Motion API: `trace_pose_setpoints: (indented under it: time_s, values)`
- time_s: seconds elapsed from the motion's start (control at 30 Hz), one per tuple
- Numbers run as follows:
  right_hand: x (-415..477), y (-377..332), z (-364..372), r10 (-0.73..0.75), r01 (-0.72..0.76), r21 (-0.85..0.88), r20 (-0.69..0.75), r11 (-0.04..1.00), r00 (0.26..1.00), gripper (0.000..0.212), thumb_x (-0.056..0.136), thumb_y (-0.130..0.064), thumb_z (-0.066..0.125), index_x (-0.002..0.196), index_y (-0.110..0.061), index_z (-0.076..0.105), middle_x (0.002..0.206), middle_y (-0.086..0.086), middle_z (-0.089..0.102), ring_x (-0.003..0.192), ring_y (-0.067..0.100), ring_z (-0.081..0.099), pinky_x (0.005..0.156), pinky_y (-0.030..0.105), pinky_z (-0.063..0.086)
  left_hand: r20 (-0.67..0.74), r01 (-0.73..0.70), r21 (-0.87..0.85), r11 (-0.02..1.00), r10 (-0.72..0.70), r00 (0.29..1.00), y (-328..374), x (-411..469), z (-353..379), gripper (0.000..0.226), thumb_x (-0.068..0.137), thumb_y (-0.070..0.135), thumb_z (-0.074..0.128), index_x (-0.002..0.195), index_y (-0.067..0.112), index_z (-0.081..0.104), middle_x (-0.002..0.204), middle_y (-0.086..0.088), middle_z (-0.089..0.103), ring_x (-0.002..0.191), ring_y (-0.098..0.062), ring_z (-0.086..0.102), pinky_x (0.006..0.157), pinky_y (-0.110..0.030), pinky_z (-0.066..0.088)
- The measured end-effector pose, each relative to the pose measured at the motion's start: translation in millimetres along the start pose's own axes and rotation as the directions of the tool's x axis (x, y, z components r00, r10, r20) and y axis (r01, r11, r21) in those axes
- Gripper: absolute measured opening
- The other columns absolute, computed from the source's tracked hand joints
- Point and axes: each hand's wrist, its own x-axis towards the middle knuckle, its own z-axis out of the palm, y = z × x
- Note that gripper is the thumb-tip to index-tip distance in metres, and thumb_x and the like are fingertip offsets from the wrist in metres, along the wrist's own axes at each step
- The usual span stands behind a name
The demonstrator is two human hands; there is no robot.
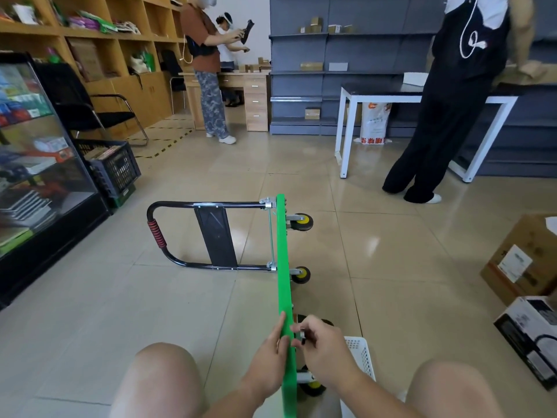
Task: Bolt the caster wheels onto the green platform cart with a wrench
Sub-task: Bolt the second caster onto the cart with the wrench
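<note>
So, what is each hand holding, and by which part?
Left hand grips the green platform by its upper edge, near end. Right hand pinches a small metal piece.

- Green platform cart [283, 267] stands on its long edge on the floor, its black handle [168, 257] stretched left.
- Yellow-hubbed caster wheels [302, 222] jut right from the underside.
- Small metal tool [302, 338] sits at the near edge.
</note>
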Motion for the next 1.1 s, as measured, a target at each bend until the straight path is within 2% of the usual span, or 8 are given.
trace_pose_setpoints:
  time_s: [0.1,0.23,0.37,0.5,0.57,0.67,0.83,1.1]
  values:
    - [-11,3,4,-0.054,0.064,-0.075,0.125,0.995,0.991,0.026,0.085,-0.018,0.043,0.085,-0.039,0.058,0.089,-0.019,0.066,0.087,0.002,0.066,0.081,0.036,0.057,0.018,0.005,-0.045,0.999,-0.004,1.0,6,-5,1,0.05,0.113,0.02,0.035,0.149,0.054,0.025,0.112,0.004,0.064,0.079,-0.002,0.058,0.068,-0.012,0.049]
    - [-19,10,8,-0.036,0.062,-0.131,0.193,0.989,0.981,0.028,0.081,-0.026,0.039,0.093,-0.045,0.056,0.105,-0.015,0.067,0.094,0.004,0.066,0.087,0.033,0.055,0.073,0.023,-0.105,0.994,-0.015,0.997,4,-7,-1,0.056,0.112,0.01,0.036,0.156,0.042,0.023,0.104,-0.009,0.056,0.074,-0.013,0.053,0.061,-0.018,0.049]
    - [-12,3,5,-0.022,0.022,-0.041,-0.002,0.999,1.0,0.048,0.09,-0.006,0.049,0.084,-0.053,0.055,0.097,-0.014,0.071,0.089,0.005,0.069,0.081,0.034,0.057,0.011,0.024,-0.054,0.998,-0.024,1.0,-3,-3,2,0.051,0.108,0.042,0.036,0.141,0.079,0.022,0.126,-0.003,0.072,0.093,-0.015,0.071,0.092,-0.043,0.057]
    - [3,-4,-3,0.046,-0.045,0.031,-0.033,0.999,0.998,0.03,0.093,-0.01,0.052,0.087,-0.039,0.057,0.094,-0.009,0.073,0.088,0.007,0.071,0.081,0.039,0.058,0.01,0.054,0.01,0.998,-0.054,0.998,1,-4,0,0.048,0.106,0.048,0.035,0.132,0.087,0.021,0.134,-0.002,0.068,0.125,-0.03,0.064,0.106,-0.051,0.052]
    - [4,-6,-4,0.017,-0.014,-0.041,0.056,0.999,0.998,0.016,0.09,-0.021,0.048,0.094,-0.035,0.056,0.095,-0.008,0.071,0.09,0.011,0.07,0.079,0.042,0.058,0.029,0.065,0.007,0.998,-0.065,0.997,13,-11,-2,0.049,0.109,0.046,0.034,0.143,0.078,0.02,0.131,0.0,0.069,0.114,-0.021,0.069,0.101,-0.045,0.056]
    - [-7,-2,-1,-0.048,0.071,-0.126,0.171,0.989,0.984,0.031,0.086,-0.017,0.046,0.099,-0.043,0.056,0.104,-0.012,0.07,0.096,0.009,0.068,0.085,0.035,0.056,0.065,0.053,-0.006,0.999,-0.052,0.997,14,-15,-6,0.053,0.112,0.035,0.034,0.153,0.061,0.015,0.126,0.005,0.068,0.079,0.001,0.065,0.077,-0.023,0.056]
    - [-17,12,1,-0.061,0.061,-0.017,-0.018,0.998,0.998,0.035,0.091,0.001,0.05,0.101,-0.029,0.064,0.113,-0.008,0.072,0.099,-0.008,0.065,0.085,0.015,0.053,0.044,0.019,0.013,1.0,-0.02,0.999,16,-18,-6,0.052,0.113,0.037,0.033,0.155,0.06,0.013,0.139,0.001,0.064,0.103,-0.011,0.066,0.095,-0.034,0.054]
    - [7,11,-3,-0.098,0.099,0.032,-0.023,0.995,0.995,0.022,0.089,-0.01,0.052,0.1,-0.023,0.066,0.095,-0.008,0.073,0.09,0.007,0.07,0.083,0.027,0.055,0.078,-0.038,0.064,0.997,0.033,0.996,13,-13,-11,0.053,0.112,0.03,0.035,0.158,0.047,0.015,0.159,0.008,0.043,0.145,-0.008,0.041,0.114,-0.015,0.029]
